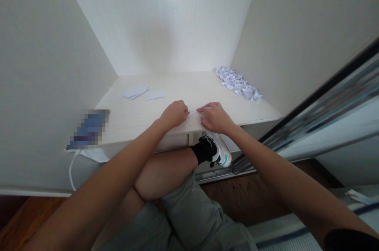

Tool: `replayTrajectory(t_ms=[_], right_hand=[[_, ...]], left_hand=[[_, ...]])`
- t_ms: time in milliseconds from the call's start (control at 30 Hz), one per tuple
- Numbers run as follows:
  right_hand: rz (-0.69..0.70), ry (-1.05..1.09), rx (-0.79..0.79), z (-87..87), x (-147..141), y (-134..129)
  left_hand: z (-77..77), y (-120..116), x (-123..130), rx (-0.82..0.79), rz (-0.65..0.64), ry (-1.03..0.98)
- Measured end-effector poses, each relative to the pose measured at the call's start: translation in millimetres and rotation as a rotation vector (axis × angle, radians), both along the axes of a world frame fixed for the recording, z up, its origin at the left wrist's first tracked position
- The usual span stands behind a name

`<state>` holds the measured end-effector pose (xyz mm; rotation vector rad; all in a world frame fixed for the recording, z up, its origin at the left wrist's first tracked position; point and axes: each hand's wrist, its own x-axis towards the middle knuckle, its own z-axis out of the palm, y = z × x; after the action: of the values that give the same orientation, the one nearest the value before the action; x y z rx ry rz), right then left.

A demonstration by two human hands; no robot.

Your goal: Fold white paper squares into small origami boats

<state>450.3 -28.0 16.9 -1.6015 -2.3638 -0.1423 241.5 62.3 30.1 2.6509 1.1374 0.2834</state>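
Observation:
Near the front edge of the white tabletop (183, 85), a small strip of white paper (192, 112) lies between my two hands. My left hand (175, 113) is closed, with its fingertips on the strip's left end. My right hand (215, 116) rests at the other end, fingers apart, its index fingertip touching the paper. Flat white paper pieces (136, 92) lie at the back left, with another piece (155, 95) beside them. A pile of folded white papers (237, 83) runs along the right side.
A pixelated flat device (90, 128) sits at the table's left edge, with a white cable (71, 172) hanging from it. My crossed leg and a white shoe (220, 150) are just under the front edge. Walls enclose the tabletop; a metal-framed sliding panel (310, 112) stands at right.

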Motion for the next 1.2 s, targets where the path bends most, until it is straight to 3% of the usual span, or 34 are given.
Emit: replayTrajectory(t_ms=[133, 300, 467, 600, 767, 933, 1067, 1200], right_hand=[[-0.036, 0.02, 0.002, -0.2, -0.6, -0.7], [-0.08, 0.076, 0.008, -1.0, -1.7, 0.0], [-0.095, 0.176, -0.002, -1.8, -1.2, 1.4], [-0.139, 0.351, 0.004, -3.5, 3.8, 5.0], [-0.211, 0.691, 0.003, -9.1, 4.1, 20.1], [-0.123, 0.948, -0.079, -17.6, -24.3, 52.1], [-0.038, 1.071, -0.11, -21.5, -55.2, 85.5], [0.082, 1.136, -0.198, -18.2, -68.4, 114.1]], left_hand=[[11.1, 31.9, 20.0, -0.214, 0.091, -0.083], [17.1, 58.5, 44.3, -0.506, 0.224, -0.336], [18.0, 64.7, 42.7, -0.767, 0.41, -0.492], [12.0, 51.0, 23.9, -0.883, 0.448, -0.658], [-10.0, 18.9, 10.2, -0.847, 0.416, -1.052], [-19.1, 5.3, 12.1, -0.763, 0.402, -1.414], [-20.7, 13.3, 8.2, -0.713, 0.383, -1.495], [-25.1, 31.8, -10.7, -0.633, 0.377, -1.434]])
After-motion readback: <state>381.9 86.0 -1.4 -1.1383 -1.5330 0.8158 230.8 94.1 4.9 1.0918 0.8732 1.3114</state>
